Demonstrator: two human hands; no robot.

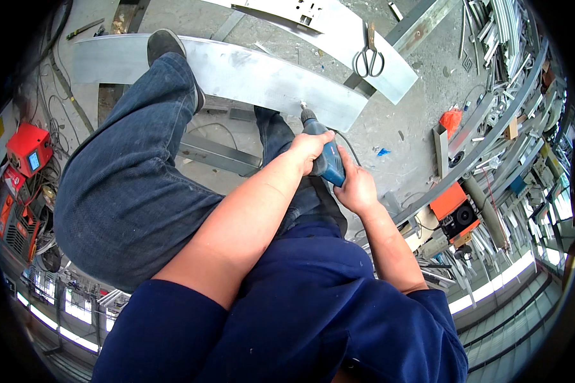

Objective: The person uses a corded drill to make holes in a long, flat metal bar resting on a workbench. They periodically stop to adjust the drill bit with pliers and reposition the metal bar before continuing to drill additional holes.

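Observation:
A blue power drill [326, 159] is held in both my hands, its dark chuck pointing away from me. My left hand [308, 148] wraps around the front of its body. Behind it, my right hand [356, 186] grips the rear part, with a finger stretched along the casing. The drill's tip meets or hovers just over a long silvery metal panel [249, 73] near its right end; light shavings or a small bright spot show there. My left shoe rests on the same panel farther left. A black cord runs off beside the drill.
Scissors [368, 57] lie on a second metal panel [390, 73] beyond. Metal beams [220, 155] cross the floor below. A red machine with a small screen [29, 150] stands left among cables. On the right are an orange bag [450, 121], an orange-black machine [455, 212] and piled metal profiles.

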